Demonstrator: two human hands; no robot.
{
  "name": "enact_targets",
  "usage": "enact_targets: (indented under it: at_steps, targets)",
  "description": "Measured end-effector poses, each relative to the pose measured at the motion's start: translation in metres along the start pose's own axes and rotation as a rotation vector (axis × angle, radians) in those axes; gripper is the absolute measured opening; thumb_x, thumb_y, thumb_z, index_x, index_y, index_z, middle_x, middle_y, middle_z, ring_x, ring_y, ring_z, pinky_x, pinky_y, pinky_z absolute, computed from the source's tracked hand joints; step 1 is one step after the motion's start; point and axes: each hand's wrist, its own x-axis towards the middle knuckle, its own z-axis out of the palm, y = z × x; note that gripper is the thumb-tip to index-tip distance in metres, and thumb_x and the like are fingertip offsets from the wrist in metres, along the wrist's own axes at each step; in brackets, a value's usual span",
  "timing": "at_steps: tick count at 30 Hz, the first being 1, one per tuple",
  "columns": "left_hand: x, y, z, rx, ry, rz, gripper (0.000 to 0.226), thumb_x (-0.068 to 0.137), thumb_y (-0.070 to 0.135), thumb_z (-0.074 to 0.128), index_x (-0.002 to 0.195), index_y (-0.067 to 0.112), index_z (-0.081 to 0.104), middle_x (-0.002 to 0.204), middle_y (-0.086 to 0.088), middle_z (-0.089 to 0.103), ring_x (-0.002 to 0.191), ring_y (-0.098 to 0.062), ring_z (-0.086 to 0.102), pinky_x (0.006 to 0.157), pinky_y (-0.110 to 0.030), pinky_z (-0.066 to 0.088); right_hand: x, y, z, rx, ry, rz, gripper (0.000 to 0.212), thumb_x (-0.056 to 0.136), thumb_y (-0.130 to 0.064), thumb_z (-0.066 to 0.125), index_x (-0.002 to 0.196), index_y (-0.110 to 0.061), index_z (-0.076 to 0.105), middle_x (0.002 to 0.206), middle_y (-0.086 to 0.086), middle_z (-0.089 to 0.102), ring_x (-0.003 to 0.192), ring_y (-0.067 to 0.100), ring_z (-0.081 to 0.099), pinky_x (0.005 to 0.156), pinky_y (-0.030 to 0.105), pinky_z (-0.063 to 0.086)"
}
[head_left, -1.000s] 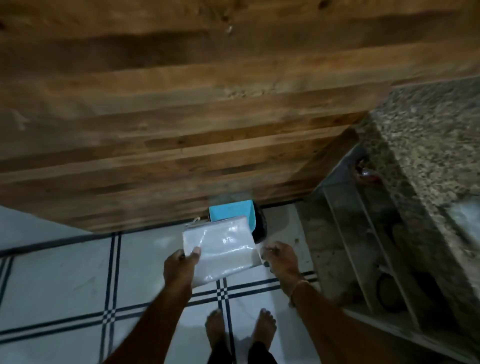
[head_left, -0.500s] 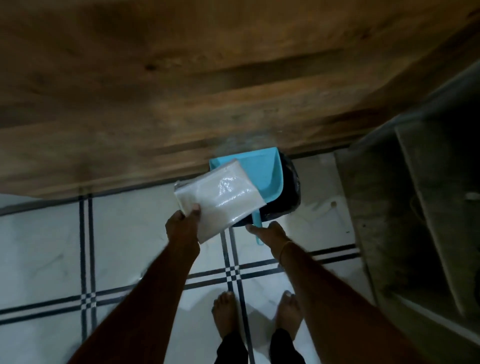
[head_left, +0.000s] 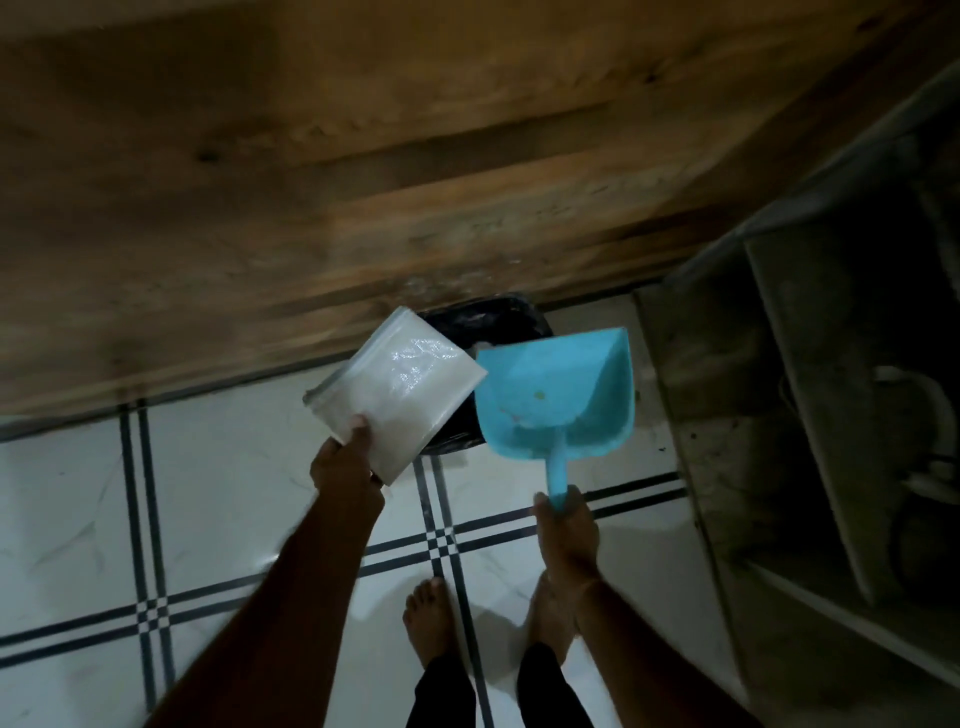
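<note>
Our left hand (head_left: 345, 467) pinches the lower corner of a white plastic pouch (head_left: 400, 384), thumb on top. Our right hand (head_left: 566, 525) curls round the handle of a blue dustpan (head_left: 561, 395).

Largest in view is the wooden panelling (head_left: 415, 156), 9 through 2 o'clock. Below it is the tiled floor (head_left: 208, 493), dark-striped, 6 to 9. We note grey shelving (head_left: 831, 389) at 3 to 4. Near centre a black-lined bin (head_left: 488, 325) stands against the wood. We hold pouch and pan over it, pan at the pouch's 3 o'clock, corners meeting in our view. Our bare feet (head_left: 431, 618) are at 6.
</note>
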Motion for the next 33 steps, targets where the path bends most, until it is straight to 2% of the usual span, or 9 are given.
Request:
enact_targets:
  at_steps: [3, 7, 10, 16, 18, 23, 27, 30, 33]
  targets:
    - [-0.015, 0.006, 0.019, 0.052, 0.036, 0.067, 0.020, 0.095, 0.025, 0.073, 0.100, 0.009, 0.063, 0.108, -0.011, 0.067, 0.105, -0.033, 0.064, 0.096, -0.053, 0.054, -0.034, 0.010, -0.048, 0.002, 0.099, 0.053, 0.025, 0.098, -0.044, 0.064, 0.088, -0.021, 0.064, 0.080, -0.002, 0.066, 0.080, 0.024, 0.067, 0.072, 0.033, 0.053]
    - [-0.007, 0.005, 0.047, 0.200, 0.074, 0.195, 0.018, 0.096, 0.021, 0.071, 0.096, 0.006, 0.060, 0.093, -0.011, 0.063, 0.092, -0.028, 0.061, 0.083, -0.038, 0.053, -0.039, 0.032, -0.075, -0.119, 0.121, 0.099, 0.039, 0.098, -0.052, 0.058, 0.082, -0.016, 0.066, 0.077, 0.003, 0.068, 0.079, 0.027, 0.068, 0.076, 0.037, 0.056]
    - [0.016, -0.005, 0.065, 0.343, 0.072, 0.263, 0.024, 0.095, 0.023, 0.072, 0.087, 0.003, 0.060, 0.089, -0.015, 0.061, 0.084, -0.026, 0.061, 0.074, -0.033, 0.050, -0.027, 0.040, -0.076, -0.111, 0.129, 0.107, 0.039, 0.097, -0.051, 0.059, 0.084, -0.016, 0.068, 0.071, -0.004, 0.064, 0.074, 0.022, 0.061, 0.067, 0.032, 0.047]
    - [0.060, -0.029, 0.092, 0.491, 0.060, 0.259, 0.032, 0.090, 0.027, 0.076, 0.113, 0.007, 0.067, 0.115, -0.013, 0.069, 0.103, -0.030, 0.066, 0.093, -0.039, 0.055, 0.006, 0.060, -0.063, 0.009, 0.127, 0.075, 0.054, 0.086, -0.065, 0.057, 0.072, -0.014, 0.067, 0.065, 0.001, 0.067, 0.067, 0.015, 0.063, 0.061, 0.028, 0.046]
    - [0.067, -0.035, 0.097, 0.501, 0.048, 0.249, 0.038, 0.091, 0.023, 0.076, 0.123, 0.006, 0.065, 0.122, -0.013, 0.067, 0.102, -0.026, 0.063, 0.086, -0.032, 0.050, 0.014, 0.066, -0.059, 0.010, 0.116, 0.055, 0.050, 0.090, -0.062, 0.058, 0.071, -0.015, 0.065, 0.064, 0.000, 0.065, 0.066, 0.016, 0.061, 0.061, 0.029, 0.047]
    - [0.050, -0.034, 0.101, 0.641, 0.024, 0.313, 0.034, 0.089, 0.015, 0.077, 0.120, 0.007, 0.068, 0.118, -0.011, 0.070, 0.104, -0.024, 0.065, 0.082, -0.023, 0.041, 0.015, 0.062, -0.061, 0.003, 0.076, 0.035, 0.045, 0.095, -0.056, 0.058, 0.075, -0.017, 0.066, 0.069, -0.002, 0.065, 0.071, 0.016, 0.062, 0.065, 0.029, 0.046]
    - [0.003, -0.023, 0.085, 0.986, -0.084, 0.535, 0.045, 0.090, 0.037, 0.074, 0.127, 0.018, 0.059, 0.124, -0.006, 0.069, 0.119, -0.029, 0.062, 0.097, -0.034, 0.046, -0.011, 0.048, -0.078, 0.008, 0.062, 0.025, 0.038, 0.097, -0.058, 0.053, 0.082, -0.024, 0.065, 0.075, -0.008, 0.066, 0.075, 0.010, 0.061, 0.074, 0.030, 0.045]
    - [-0.058, -0.001, 0.076, 1.256, -0.144, 0.732, 0.049, 0.089, 0.046, 0.071, 0.130, 0.023, 0.056, 0.128, -0.004, 0.068, 0.120, -0.031, 0.061, 0.099, -0.045, 0.048, -0.046, 0.024, -0.107, 0.246, -0.022, 0.065, 0.036, 0.096, -0.049, 0.060, 0.080, -0.017, 0.063, 0.067, 0.000, 0.058, 0.062, 0.016, 0.053, 0.057, 0.021, 0.046]
    - [-0.127, 0.020, 0.077, 1.400, -0.231, 0.900, 0.046, 0.092, 0.041, 0.069, 0.131, 0.020, 0.057, 0.125, -0.006, 0.067, 0.118, -0.029, 0.060, 0.098, -0.044, 0.045, -0.079, 0.004, -0.143, 0.412, -0.103, 0.149, 0.027, 0.101, -0.019, 0.063, 0.092, 0.006, 0.063, 0.072, 0.017, 0.049, 0.056, 0.017, 0.044, 0.041, 0.013, 0.042]
